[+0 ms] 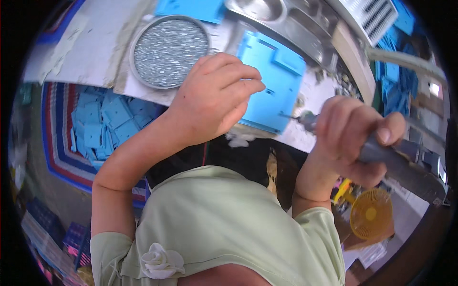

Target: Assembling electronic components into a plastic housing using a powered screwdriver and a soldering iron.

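on the bench (100, 50), partly beneath the curled left hand (214, 97), whose hold is unclear, the blue panel (269, 106) could get scratched if the driver (403, 168) gripped by the right hand (348, 136) slips.

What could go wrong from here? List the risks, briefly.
1. The right hand holds a grey power screwdriver with its thin bit at the edge of the blue plastic panel; a slip might scratch the panel or reach the left hand over it.
2. The left hand overlaps the round dish in this view; if it is as close as it looks, a bump could spill the small metal pins.
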The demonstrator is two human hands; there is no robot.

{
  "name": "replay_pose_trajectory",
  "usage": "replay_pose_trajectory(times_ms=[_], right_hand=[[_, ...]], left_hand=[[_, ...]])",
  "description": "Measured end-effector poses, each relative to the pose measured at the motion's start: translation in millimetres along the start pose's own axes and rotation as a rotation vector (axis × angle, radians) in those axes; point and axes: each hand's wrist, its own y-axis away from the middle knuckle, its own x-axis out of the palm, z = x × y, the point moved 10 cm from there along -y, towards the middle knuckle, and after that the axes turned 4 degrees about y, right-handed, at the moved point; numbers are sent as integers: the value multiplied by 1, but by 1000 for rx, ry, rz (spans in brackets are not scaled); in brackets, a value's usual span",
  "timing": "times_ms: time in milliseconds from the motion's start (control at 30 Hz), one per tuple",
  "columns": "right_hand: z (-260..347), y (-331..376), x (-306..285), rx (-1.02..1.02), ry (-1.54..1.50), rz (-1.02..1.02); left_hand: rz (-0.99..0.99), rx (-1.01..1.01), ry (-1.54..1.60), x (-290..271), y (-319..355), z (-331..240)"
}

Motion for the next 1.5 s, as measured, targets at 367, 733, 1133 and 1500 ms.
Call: replay_pose_trajectory(times_ms=[367,733,1133,1500], right_hand=[[-25,44,-38,149,-65,-225],[-43,20,-17,162,116,66],[-36,22,-21,75,26,190],[-22,36,-89,-36,214,-280]], left_hand=[[289,-56,-202,45,-12,-1],[196,-122,-88,38,-7,7],[138,-152,-50,34,-3,9],[243,-40,-241,49,-42,6]])
